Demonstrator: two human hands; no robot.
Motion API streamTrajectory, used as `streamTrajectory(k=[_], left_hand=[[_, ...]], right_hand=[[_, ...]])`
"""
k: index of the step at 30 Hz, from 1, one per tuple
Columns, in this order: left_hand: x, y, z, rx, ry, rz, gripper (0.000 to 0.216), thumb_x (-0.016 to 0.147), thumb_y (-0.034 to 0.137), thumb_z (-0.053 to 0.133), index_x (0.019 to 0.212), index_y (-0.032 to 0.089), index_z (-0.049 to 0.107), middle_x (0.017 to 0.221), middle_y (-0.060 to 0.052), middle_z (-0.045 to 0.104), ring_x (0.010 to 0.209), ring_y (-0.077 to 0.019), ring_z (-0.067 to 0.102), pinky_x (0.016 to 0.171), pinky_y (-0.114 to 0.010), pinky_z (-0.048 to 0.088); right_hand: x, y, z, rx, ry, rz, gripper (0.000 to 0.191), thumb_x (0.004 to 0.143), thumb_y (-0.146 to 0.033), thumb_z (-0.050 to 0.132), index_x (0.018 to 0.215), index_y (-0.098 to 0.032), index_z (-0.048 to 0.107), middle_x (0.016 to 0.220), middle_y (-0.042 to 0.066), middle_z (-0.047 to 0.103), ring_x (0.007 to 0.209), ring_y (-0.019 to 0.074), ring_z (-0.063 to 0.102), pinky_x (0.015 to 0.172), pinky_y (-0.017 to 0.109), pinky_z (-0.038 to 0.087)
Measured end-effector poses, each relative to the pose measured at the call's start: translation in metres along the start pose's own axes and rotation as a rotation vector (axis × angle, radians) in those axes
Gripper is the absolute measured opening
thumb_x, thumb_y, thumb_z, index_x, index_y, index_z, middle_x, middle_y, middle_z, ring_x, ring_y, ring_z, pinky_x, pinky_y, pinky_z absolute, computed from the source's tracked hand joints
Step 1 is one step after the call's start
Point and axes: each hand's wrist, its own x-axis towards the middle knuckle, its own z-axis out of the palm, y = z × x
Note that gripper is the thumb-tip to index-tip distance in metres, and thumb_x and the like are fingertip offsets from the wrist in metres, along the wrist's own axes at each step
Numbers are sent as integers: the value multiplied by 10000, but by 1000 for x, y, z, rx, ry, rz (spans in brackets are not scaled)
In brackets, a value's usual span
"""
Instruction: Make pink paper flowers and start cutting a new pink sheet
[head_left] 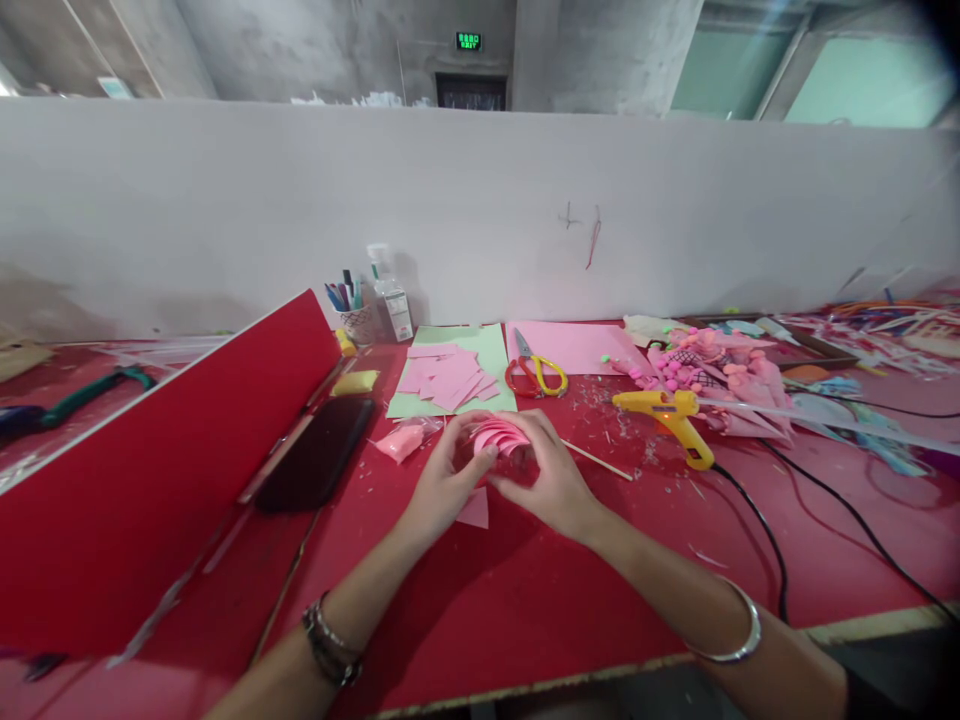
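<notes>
A: Where is the paper curl sitting?

B: It is sitting on the person's side of the scissors, slightly to their left. Both hands are flanking it equally, and its curved layers are running from left to right.

A: And the hands?

B: The left hand is half closing, its thumb pressing the near edge. The right hand is curving round, its fingers holding the far side; whether its thumb is touching, I cannot tell.
</notes>
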Motion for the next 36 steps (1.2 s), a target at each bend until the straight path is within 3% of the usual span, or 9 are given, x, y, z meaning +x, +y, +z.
streamTrajectory(k=[6, 11, 14, 18, 21, 27, 33, 36], left_hand=[[1, -5, -3, -159, 28, -171, 292, 771, 388, 510, 1013, 226, 521, 945, -11, 608, 793, -139, 588, 718, -267, 481], [-1, -5, -1, -131, 67, -230, 260, 759, 387, 516, 955, 220, 551, 872, 3, 620, 692, -118, 592, 678, -259, 485], [-1, -3, 1, -70, 71, -177, 225, 759, 318, 518, 959, 223, 560, 937, -2, 608, 771, -121, 582, 702, -239, 472], [0, 2, 0, 0, 46, -62, 238, 750, 225, 507, 980, 242, 567, 1019, 11, 589, 920, -129, 543, 782, -217, 436], [0, 6, -3, 33, 39, 33, 279, 732, 202, 528, 1008, 226, 558, 1068, -6, 571, 1009, -142, 501, 852, -220, 396], [2, 4, -7, 100, 3, 80, 197, 745, 247, 541, 930, 195, 586, 960, -29, 598, 920, -159, 534, 817, -254, 412], [5, 0, -11, 142, 96, 138, 152, 757, 282, 523, 816, 188, 628, 938, -32, 599, 937, -173, 516, 868, -292, 374], [7, 0, -13, 177, 56, 197, 124, 756, 250, 531, 788, 188, 634, 897, -36, 588, 901, -170, 519, 844, -293, 376]], right_hand=[[-1, 0, 0, -1, 41, -10, 409, 745, -171, 532, 1138, -225, 438, 1002, 62, 516, 870, 180, 508, 748, 323, 451], [-2, 5, 3, 92, 91, 14, 328, 768, -162, 512, 1081, -219, 430, 857, 24, 541, 691, 128, 516, 625, 260, 448], [-2, 5, 3, 132, 121, 24, 297, 768, -192, 536, 1047, -211, 436, 820, 14, 537, 697, 128, 522, 620, 252, 444], [0, 3, -2, 52, 48, -33, 51, 798, -198, 504, 840, -198, 534, 775, 13, 529, 691, 126, 507, 613, 246, 421], [2, 1, -4, 19, 26, -61, 61, 807, -180, 481, 816, -195, 539, 791, 23, 522, 739, 141, 508, 655, 262, 419], [2, 0, -5, 16, 31, -83, 103, 815, -130, 422, 799, -195, 500, 802, 29, 499, 765, 147, 493, 691, 278, 410], [3, 0, -5, 65, 62, -68, 107, 819, -129, 402, 791, -196, 481, 804, 25, 479, 760, 141, 482, 682, 271, 405], [2, 1, -5, 71, 55, -62, 81, 812, -148, 425, 775, -197, 479, 794, 22, 474, 747, 141, 478, 674, 268, 404]])
